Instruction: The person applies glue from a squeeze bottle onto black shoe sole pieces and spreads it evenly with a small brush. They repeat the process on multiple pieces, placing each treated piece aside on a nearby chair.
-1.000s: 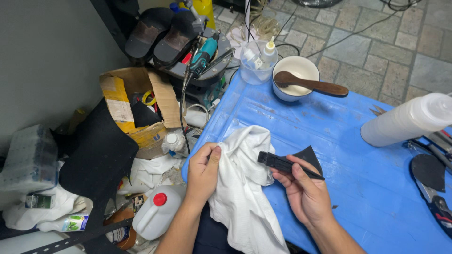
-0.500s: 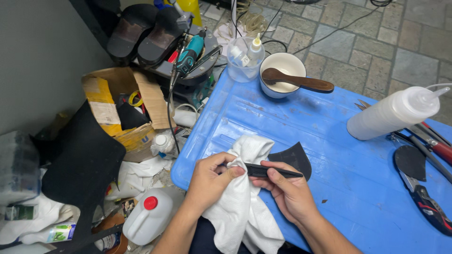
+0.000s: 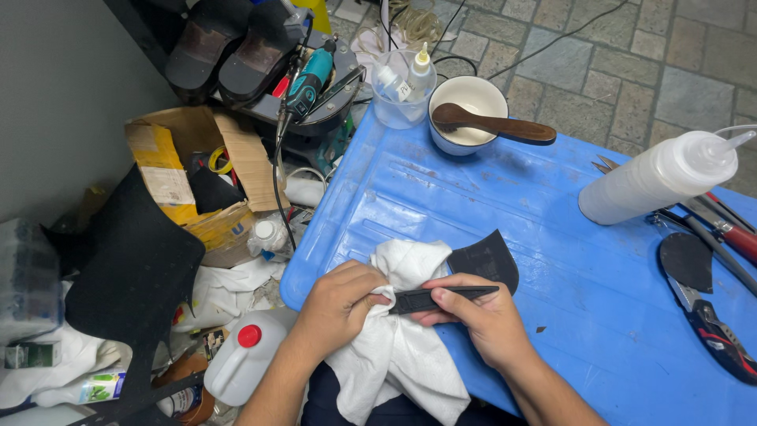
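White cloth [image 3: 398, 347] fills our left hand [image 3: 341, 304], which bunches it and presses it with the thumb against the end of a flat black tool [image 3: 438, 298]. Our right hand [image 3: 479, 319] pinches that tool from above, fingers closed along it, at the near edge of the blue surface [image 3: 568, 260]. Just behind the tool lies a dark curved sole piece [image 3: 487, 259], touching the cloth. Farther back stand a white bowl [image 3: 465, 126] with a wooden spoon [image 3: 493, 126] across it and, to the right, a white squeeze bottle [image 3: 654, 177] lying on its side.
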